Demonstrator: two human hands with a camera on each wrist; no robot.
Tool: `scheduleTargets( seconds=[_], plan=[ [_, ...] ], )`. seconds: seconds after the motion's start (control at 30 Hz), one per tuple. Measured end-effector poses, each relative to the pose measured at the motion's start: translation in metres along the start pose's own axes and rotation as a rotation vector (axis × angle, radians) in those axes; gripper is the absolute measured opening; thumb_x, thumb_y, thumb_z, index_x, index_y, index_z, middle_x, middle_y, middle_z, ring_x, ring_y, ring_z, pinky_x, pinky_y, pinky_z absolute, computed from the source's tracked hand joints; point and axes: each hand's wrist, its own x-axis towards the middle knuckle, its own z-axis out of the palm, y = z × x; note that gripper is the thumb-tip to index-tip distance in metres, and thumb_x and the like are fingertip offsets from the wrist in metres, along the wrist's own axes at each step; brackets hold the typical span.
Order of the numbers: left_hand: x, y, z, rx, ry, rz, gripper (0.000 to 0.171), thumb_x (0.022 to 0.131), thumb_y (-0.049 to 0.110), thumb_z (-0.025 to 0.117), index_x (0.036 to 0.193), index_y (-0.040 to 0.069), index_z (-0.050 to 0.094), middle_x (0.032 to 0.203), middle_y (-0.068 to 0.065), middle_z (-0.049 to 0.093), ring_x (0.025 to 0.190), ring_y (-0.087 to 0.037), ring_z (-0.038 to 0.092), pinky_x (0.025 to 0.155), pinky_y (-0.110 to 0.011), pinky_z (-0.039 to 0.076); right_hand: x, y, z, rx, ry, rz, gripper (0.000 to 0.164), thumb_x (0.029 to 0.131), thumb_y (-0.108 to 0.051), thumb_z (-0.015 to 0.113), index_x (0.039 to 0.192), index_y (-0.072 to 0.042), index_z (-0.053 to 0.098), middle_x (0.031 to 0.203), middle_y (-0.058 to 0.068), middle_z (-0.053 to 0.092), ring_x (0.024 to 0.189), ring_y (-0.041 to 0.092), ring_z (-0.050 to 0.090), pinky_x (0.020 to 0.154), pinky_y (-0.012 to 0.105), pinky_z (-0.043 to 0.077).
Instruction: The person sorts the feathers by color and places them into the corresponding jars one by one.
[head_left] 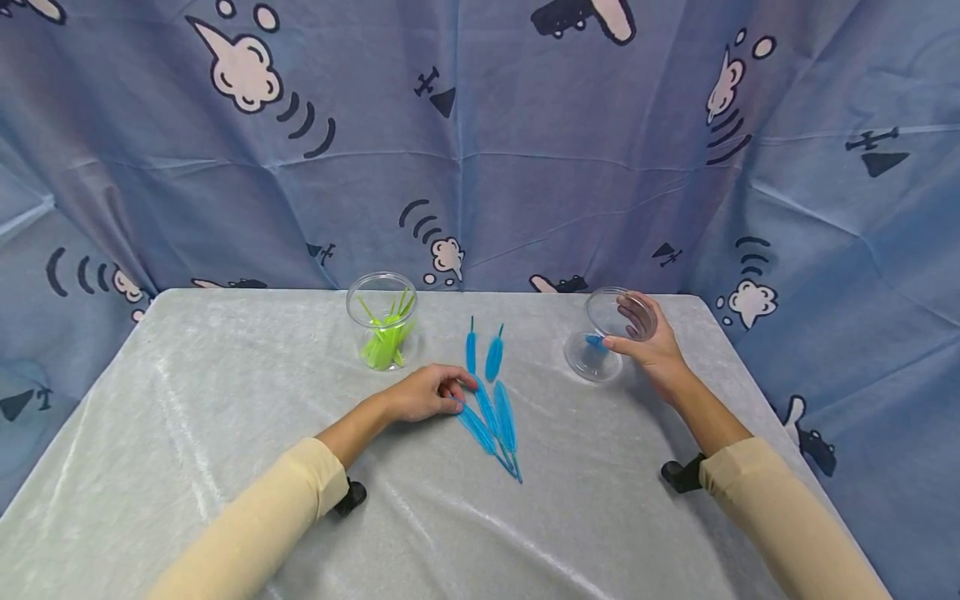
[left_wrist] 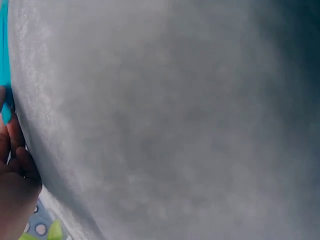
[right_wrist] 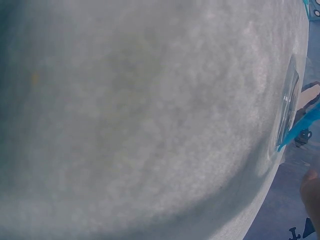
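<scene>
Several blue feathers lie on the table in the head view. My left hand (head_left: 423, 392) is at their left side and pinches the upper end of one blue feather (head_left: 477, 429) between thumb and finger. Part of this feather also shows at the left edge of the left wrist view. Other blue feathers (head_left: 506, 417) lie right beside it, and a short one (head_left: 494, 358) lies farther back. My right hand (head_left: 660, 354) grips a clear jar (head_left: 592, 371) near its rim, thumb in front and fingers behind. Inside that jar is a blue feather (head_left: 595, 342).
A second clear jar (head_left: 381, 279) holding lime-green feathers (head_left: 386, 342) stands at the back, left of the blue ones. Pale grey velvety cloth covers the table (head_left: 187, 417). A patterned blue curtain (head_left: 510, 167) hangs directly behind the table's back edge.
</scene>
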Motion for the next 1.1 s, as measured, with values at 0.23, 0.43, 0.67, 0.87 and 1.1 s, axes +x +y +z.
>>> scheduleTargets(
  seconds=[0.23,0.43,0.67,0.87,1.1],
  plan=[
    [-0.001,0.009,-0.007,-0.024,-0.072,-0.043,0.034,0.093,-0.005,0.063,0.127,-0.005,0.06,0.091,-0.007,0.064,0.081,-0.011,0.056,0.075,-0.022,0.047,-0.001,-0.001,-0.001,-0.008,0.001,-0.002,0.093,0.087,-0.005,0.077,0.157,-0.016,0.018,0.162,0.01,0.025,0.15,0.025,0.021,0.122,0.045,0.013],
    [0.0,0.021,-0.019,-0.081,-0.11,-0.061,0.039,0.092,-0.004,0.065,0.13,-0.007,0.057,0.087,-0.008,0.066,0.074,-0.013,0.056,0.068,-0.023,0.045,-0.001,0.001,-0.001,-0.005,-0.002,-0.008,0.092,0.087,-0.005,0.077,0.157,-0.016,0.019,0.162,0.011,0.025,0.149,0.025,0.021,0.122,0.045,0.013],
    [0.004,0.041,-0.031,-0.127,-0.082,-0.026,0.044,0.091,-0.001,0.068,0.133,-0.007,0.054,0.083,-0.001,0.068,0.073,-0.013,0.056,0.067,-0.024,0.043,-0.001,0.0,-0.001,-0.004,-0.007,-0.017,0.093,0.086,-0.004,0.077,0.157,-0.016,0.018,0.162,0.012,0.024,0.15,0.026,0.02,0.122,0.046,0.013],
    [0.011,0.059,-0.038,-0.166,-0.038,0.001,0.044,0.091,0.0,0.068,0.134,-0.002,0.056,0.085,-0.001,0.068,0.084,-0.028,0.061,0.079,-0.027,0.05,-0.001,0.001,-0.001,-0.004,-0.006,-0.018,0.094,0.086,-0.004,0.078,0.157,-0.017,0.018,0.162,0.012,0.024,0.15,0.027,0.02,0.122,0.046,0.012],
    [0.022,0.073,-0.038,-0.189,0.043,0.029,0.042,0.093,0.003,0.068,0.134,0.002,0.057,0.087,-0.004,0.068,0.086,-0.023,0.062,0.083,-0.029,0.05,-0.001,0.001,-0.001,-0.008,-0.004,-0.021,0.093,0.086,-0.004,0.077,0.157,-0.016,0.018,0.162,0.012,0.024,0.15,0.027,0.02,0.122,0.047,0.012]
  ],
)
